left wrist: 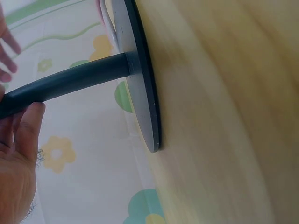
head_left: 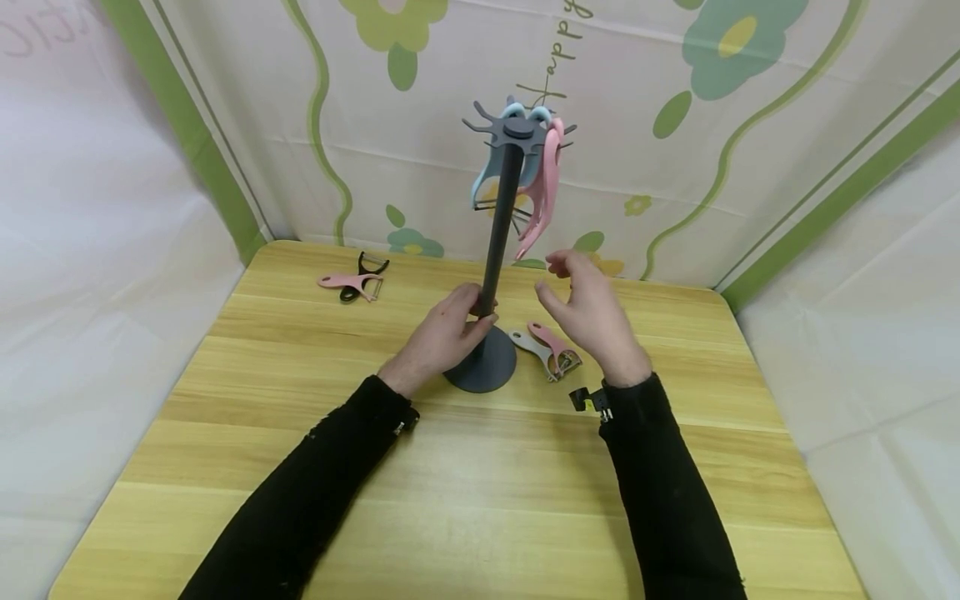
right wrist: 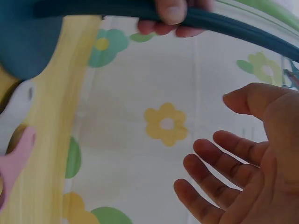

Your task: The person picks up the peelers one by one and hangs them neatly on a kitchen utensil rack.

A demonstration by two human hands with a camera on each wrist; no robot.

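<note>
A dark grey stand (head_left: 501, 233) with a round base (head_left: 480, 379) rises from the table, topped by a ring of hooks. My left hand (head_left: 444, 329) grips its pole low down, thumb and fingers around it; the left wrist view shows the same hold on the pole (left wrist: 79, 77). Pink peelers (head_left: 550, 179) and light blue peelers (head_left: 483, 179) hang from the hooks. To the right of the pole my right hand (head_left: 592, 312) is raised with fingers spread and bent slightly, holding nothing. Beneath it lie a white peeler (head_left: 531, 344) and a pink peeler (head_left: 550, 337), overlapping.
On the left of the table a pink peeler (head_left: 345, 282) lies across a black peeler (head_left: 348, 294). The wooden table (head_left: 465, 517) meets a flower-patterned cloth (head_left: 450, 150) at its back edge. Pale cloth walls stand on both sides.
</note>
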